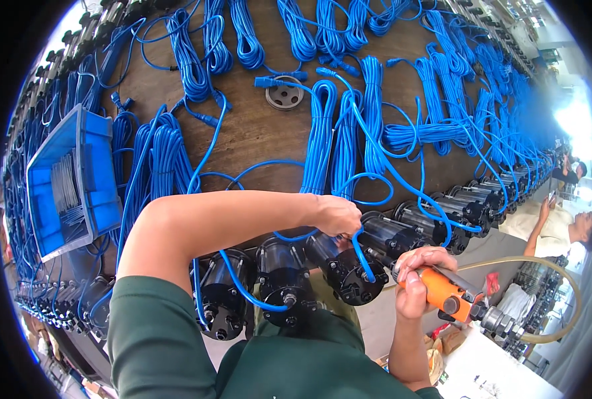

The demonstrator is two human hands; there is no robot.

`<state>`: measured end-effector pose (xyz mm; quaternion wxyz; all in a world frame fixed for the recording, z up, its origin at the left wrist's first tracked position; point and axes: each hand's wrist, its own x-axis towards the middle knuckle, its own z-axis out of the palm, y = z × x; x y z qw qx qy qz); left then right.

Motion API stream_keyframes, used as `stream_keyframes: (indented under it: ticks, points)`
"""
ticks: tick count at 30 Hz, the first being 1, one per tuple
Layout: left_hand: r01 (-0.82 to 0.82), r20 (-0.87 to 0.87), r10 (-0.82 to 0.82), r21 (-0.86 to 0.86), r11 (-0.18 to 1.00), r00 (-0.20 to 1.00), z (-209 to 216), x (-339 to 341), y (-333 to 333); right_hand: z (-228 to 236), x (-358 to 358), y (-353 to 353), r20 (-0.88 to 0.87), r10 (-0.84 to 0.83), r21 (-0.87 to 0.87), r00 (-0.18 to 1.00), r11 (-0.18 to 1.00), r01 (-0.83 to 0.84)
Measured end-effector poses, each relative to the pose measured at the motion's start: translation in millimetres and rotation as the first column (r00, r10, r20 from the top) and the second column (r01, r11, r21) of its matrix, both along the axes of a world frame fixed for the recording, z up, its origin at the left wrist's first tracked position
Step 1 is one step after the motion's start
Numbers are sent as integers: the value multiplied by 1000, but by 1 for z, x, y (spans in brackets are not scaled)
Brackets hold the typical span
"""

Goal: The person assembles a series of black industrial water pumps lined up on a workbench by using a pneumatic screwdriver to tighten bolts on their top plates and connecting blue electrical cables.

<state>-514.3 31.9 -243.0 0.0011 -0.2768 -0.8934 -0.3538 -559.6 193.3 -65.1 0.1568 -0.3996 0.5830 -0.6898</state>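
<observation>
Air driver [445, 296], orange, gripped in right hand [415, 282], nose beside black-capped clear cylinder [344, 272] at left hand [339, 216], curled fingers' hold unclear; blue cables [359, 251] already meet this and neighbouring caps [297, 315], fastening likely unfinished.

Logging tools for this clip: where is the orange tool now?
Head view, right of centre, low: the orange tool is in the right hand, its front end toward a black-capped cylinder.

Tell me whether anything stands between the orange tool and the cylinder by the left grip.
Nothing visible blocks the orange tool in the right grip, though a blue cable curves near its tip to the end of the cylinder.
</observation>
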Motion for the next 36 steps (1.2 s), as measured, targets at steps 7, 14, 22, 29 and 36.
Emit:
stream_keyframes:
  ticks: [7,14,22,29,36]
  points:
    - [-49,40,48,35,998,998,-4,4,3,0,2,4,9,-11,25,1000,1000,11]
    - [-45,58,41,71,996,997,-8,2,2,-4,0,3,-8,26,35,1000,999,-26]
    - [-66,183,59,35,997,981,7,5,2,-5,-2,1,85,-20,23,996,1000,18]
    - [-3,96,6,-41,999,995,15,-4,2,-1,-6,-9,147,-19,54,989,998,12]
    - [-6,39,6,9,1000,999,13,1,-4,-1,-7,-3,124,-22,31,992,999,18]
